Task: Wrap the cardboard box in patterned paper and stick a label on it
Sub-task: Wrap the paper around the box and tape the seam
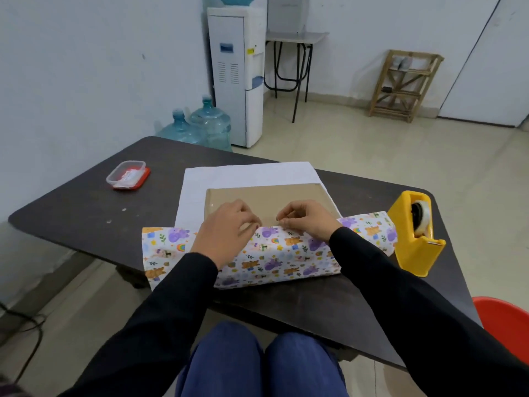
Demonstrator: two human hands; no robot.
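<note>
- Fingers of the left hand are curled and pinching the top edge of the patterned paper. The right hand does the same just beside it, so both pinches sit close together near the middle of the flap.
- My take on the step: this is the near flap being pulled up and over the cardboard box. I'd pull it snug against the near side first, then slide the pinches apart toward the ends so the edge lies straight and doesn't bunch in the middle.
- One hand should probably pin the flap flat while the other goes for tape. The yellow tape dispenser is right there at the table's right edge, just beside the end of the paper.
- The paper is white with purple and orange cartoon animals, and it sticks out past the box on both sides. The far half lies flat, plain white side up, toward the far edge.
- The box is flat, brown and mostly bare on top, sitting mid-table, nearer the front edge.
- A clear container on a red lid sits toward the far left corner. Can't tell what's in it.
</note>
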